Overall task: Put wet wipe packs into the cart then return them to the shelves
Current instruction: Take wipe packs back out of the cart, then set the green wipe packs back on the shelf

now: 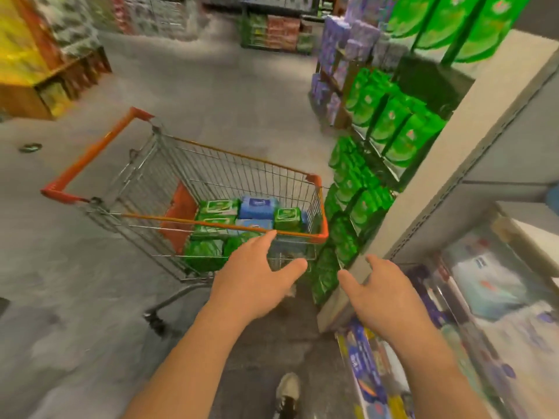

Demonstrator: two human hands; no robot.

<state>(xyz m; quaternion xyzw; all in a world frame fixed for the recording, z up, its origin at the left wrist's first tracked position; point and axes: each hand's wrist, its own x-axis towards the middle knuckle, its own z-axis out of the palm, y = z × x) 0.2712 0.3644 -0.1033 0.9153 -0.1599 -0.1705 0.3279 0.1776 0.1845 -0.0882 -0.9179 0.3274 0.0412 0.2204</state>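
A wire shopping cart (pixel 169 164) with orange trim stands in the aisle ahead of me. Inside it lie several green wet wipe packs (pixel 217 207) and blue wet wipe packs (pixel 258 207). My left hand (pixel 257 282) hovers just in front of the cart's near rim with relaxed, spread fingers and holds nothing. My right hand (pixel 384 294) is held out beside it, to the right of the cart near the shelf upright, fingers loosely spread and empty. Green wipe packs (pixel 393 122) fill the shelves on the right.
A grey shelf upright (pixel 447 164) separates the green packs from white and blue packages (pixel 496 285) at the lower right. Purple packs (pixel 341 55) stand farther down the aisle. A yellow and wooden display (pixel 39 65) stands at the left. My shoe (pixel 287 391) is on the floor below.
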